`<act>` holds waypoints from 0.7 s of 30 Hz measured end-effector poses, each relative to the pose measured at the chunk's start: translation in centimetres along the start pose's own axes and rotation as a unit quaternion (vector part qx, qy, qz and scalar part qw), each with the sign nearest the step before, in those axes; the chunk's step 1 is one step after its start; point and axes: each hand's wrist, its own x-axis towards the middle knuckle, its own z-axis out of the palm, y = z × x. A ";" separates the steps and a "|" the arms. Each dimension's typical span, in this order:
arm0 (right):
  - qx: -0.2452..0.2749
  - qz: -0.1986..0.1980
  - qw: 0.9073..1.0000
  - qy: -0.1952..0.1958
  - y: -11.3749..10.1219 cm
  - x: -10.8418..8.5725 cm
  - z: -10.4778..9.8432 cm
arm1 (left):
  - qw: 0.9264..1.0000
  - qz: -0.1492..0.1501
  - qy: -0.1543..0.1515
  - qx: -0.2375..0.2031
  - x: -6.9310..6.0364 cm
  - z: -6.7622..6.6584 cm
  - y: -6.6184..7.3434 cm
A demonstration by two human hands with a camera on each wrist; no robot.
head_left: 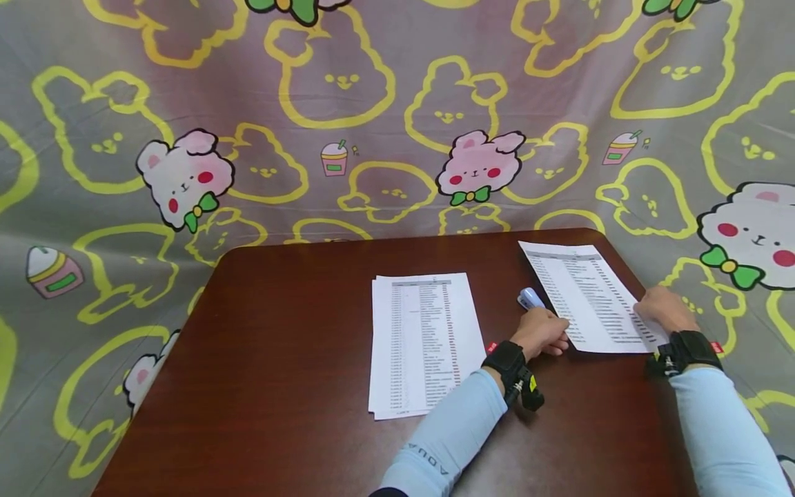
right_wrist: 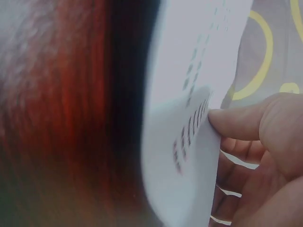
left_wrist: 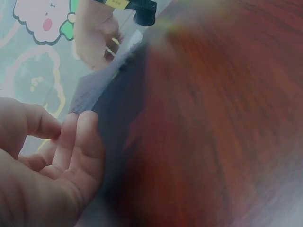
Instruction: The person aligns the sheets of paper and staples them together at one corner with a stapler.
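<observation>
A printed sheet of paper [head_left: 586, 297] with rows of text is held up at the right side of the table. My left hand [head_left: 542, 331] pinches its left edge between thumb and fingers, seen closer as the left hand [left_wrist: 61, 156] in the left wrist view. On the opposite edge, my right hand [head_left: 667, 310] grips the same sheet. In the right wrist view the right thumb lies on the front of the paper [right_wrist: 189, 123], with the other fingers behind it, and the paper bends near its lower end.
A small stack of printed sheets [head_left: 422, 345] lies on the brown table [head_left: 292, 345], left of my left forearm. A pale blue object [head_left: 529, 298], perhaps a stapler, lies just beyond my left hand. Behind the table hangs a patterned cloth [head_left: 385, 138].
</observation>
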 end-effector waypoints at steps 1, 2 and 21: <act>0.006 -0.003 1.000 -0.006 0.0 0.0 -0.1 | 1.000 0.003 -0.001 0.004 0.0 -0.2 0.1; 0.012 -0.006 1.000 -0.008 0.0 0.0 -0.2 | 1.000 0.005 -0.002 0.008 0.0 -0.5 0.2; 0.115 -0.045 0.992 0.031 -0.6 -1.1 -1.8 | 1.000 0.015 0.002 0.007 -0.1 -3.6 1.0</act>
